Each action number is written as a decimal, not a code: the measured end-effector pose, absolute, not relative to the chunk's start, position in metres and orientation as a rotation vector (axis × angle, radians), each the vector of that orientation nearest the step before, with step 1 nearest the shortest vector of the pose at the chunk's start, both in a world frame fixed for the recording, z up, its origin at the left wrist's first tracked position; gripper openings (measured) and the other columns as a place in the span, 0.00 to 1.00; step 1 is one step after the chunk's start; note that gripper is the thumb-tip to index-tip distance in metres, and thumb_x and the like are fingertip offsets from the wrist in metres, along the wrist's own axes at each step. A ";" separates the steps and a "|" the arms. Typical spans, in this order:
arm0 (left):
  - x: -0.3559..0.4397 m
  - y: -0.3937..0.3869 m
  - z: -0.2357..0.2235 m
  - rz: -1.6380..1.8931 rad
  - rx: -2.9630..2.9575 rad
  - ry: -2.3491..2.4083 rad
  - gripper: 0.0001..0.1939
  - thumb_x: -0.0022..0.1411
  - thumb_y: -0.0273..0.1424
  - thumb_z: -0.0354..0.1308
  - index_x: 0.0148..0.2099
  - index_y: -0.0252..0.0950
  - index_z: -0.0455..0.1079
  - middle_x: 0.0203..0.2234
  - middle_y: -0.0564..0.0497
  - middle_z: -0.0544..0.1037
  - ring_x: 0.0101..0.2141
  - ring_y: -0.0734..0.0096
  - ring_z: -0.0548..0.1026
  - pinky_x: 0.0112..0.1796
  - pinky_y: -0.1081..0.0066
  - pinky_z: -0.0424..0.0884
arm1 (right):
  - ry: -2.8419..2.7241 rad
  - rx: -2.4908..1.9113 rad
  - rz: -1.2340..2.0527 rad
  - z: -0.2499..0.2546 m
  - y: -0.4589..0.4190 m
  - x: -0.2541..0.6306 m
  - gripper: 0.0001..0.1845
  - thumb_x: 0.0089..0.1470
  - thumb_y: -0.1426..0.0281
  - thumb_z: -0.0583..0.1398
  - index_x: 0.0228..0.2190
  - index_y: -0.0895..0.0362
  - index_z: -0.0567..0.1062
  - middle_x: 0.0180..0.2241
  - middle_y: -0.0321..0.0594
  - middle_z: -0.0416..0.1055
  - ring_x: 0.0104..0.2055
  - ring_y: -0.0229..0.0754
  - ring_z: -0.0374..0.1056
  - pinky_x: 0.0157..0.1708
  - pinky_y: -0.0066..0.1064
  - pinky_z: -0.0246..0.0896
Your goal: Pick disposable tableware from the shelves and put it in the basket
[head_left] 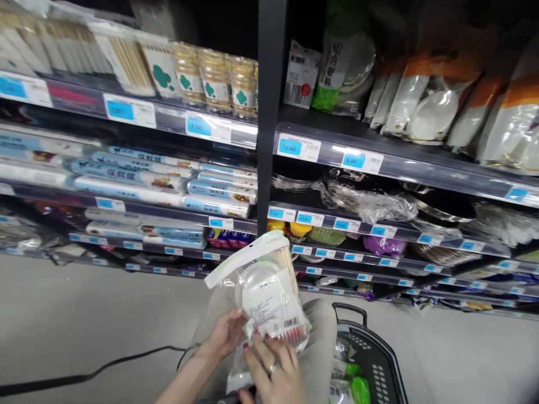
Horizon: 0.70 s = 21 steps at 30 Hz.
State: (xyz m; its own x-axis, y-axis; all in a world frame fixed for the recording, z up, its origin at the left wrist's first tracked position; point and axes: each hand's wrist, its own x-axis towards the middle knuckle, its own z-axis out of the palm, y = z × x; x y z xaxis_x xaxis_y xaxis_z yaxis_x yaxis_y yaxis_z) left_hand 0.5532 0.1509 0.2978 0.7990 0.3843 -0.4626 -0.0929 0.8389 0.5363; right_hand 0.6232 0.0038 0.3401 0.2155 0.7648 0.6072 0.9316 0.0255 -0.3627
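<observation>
Both my hands hold a clear plastic packet of disposable tableware (264,289) with a white header strip and a barcode label, in front of store shelves. My left hand (224,335) grips its lower left edge, fingers curled around it. My right hand (273,370), with a ring and dark red nails, presses against the packet's bottom from below. The packet is tilted, top edge pointing up and right.
A dark shopping basket (370,359) with green-wrapped goods sits low right. Shelves with price tags (298,147) carry rolls of wrap (138,177), toothpick jars (214,78), bagged plates (425,106) and metal pans. A black cable (84,373) runs over the grey floor.
</observation>
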 end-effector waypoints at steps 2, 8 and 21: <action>0.547 0.154 0.293 0.249 0.509 0.559 0.22 0.39 0.42 0.67 0.33 0.30 0.78 0.29 0.43 0.81 0.44 0.47 0.76 0.50 0.57 0.68 | -1.551 -1.694 -0.381 0.335 0.006 0.620 0.18 0.53 0.60 0.57 0.42 0.55 0.76 0.45 0.37 0.76 0.39 0.46 0.68 0.38 0.37 0.64; 0.546 0.153 0.293 0.196 0.490 0.501 0.18 0.39 0.41 0.68 0.28 0.31 0.78 0.27 0.43 0.81 0.39 0.48 0.77 0.41 0.61 0.71 | -1.486 -1.620 -0.434 0.322 0.004 0.613 0.15 0.57 0.61 0.53 0.37 0.54 0.76 0.42 0.38 0.77 0.39 0.45 0.67 0.37 0.37 0.63; 0.556 0.128 0.301 0.173 0.555 0.707 0.21 0.43 0.39 0.70 0.40 0.33 0.77 0.37 0.45 0.81 0.46 0.52 0.75 0.49 0.60 0.69 | -1.049 -2.067 -0.170 0.325 -0.014 0.609 0.27 0.53 0.62 0.60 0.52 0.59 0.63 0.48 0.55 0.68 0.50 0.56 0.66 0.45 0.48 0.69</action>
State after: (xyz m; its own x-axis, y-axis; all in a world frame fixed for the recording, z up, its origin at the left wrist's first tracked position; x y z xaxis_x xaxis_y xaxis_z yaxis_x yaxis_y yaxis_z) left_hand 0.5564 0.1276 0.3010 0.7533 0.3329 -0.5671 0.0326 0.8424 0.5379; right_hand 0.6095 -0.0137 0.3248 0.6478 0.6229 0.4385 0.7294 -0.3411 -0.5930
